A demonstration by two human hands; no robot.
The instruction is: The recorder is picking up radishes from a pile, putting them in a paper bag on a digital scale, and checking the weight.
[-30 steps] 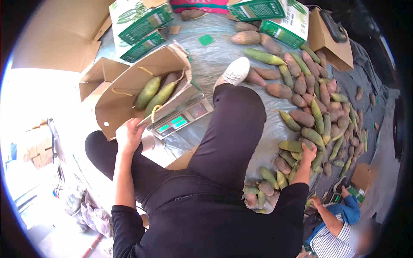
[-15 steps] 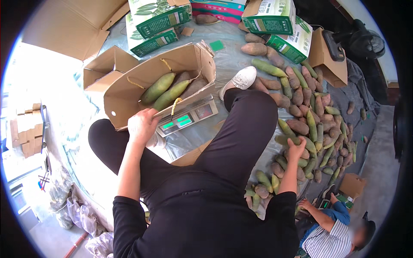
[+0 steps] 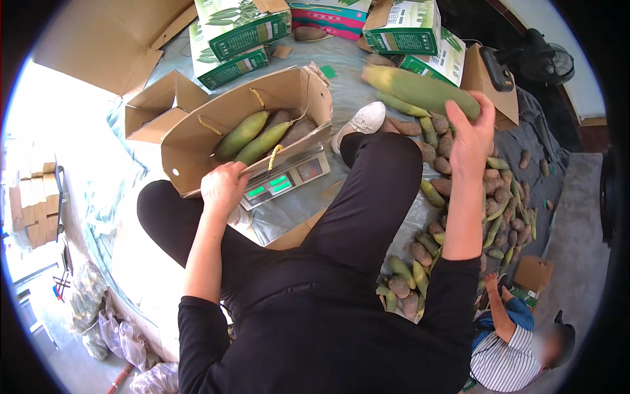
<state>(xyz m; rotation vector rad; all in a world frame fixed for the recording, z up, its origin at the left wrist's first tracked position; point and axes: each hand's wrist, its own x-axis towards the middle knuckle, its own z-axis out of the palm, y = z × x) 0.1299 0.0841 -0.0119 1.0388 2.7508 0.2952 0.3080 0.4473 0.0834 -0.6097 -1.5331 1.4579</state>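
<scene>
My right hand (image 3: 469,134) is raised and closed round one end of a long green radish (image 3: 413,88), whose paler end points left. Beneath it spreads a heap of green radishes and brownish roots (image 3: 495,184). My left hand (image 3: 223,189) grips the near rim of an open cardboard box (image 3: 187,154). The box has yellow rope handles, and inside it lie green radishes (image 3: 243,134) and brownish roots (image 3: 300,131). A digital scale (image 3: 315,169) with lit green displays shows under the box's near side.
Printed green-and-white cartons (image 3: 239,29) stand at the back, with more at the back right (image 3: 401,29). A smaller open box (image 3: 154,108) sits left of mine. Beyond the heap is a black fan (image 3: 551,64). Another person (image 3: 508,354) works at the lower right.
My right hand has lifted a green radish from the heap and moved it up and forward. My left hand stays on the box rim. The other person's arm has shifted.
</scene>
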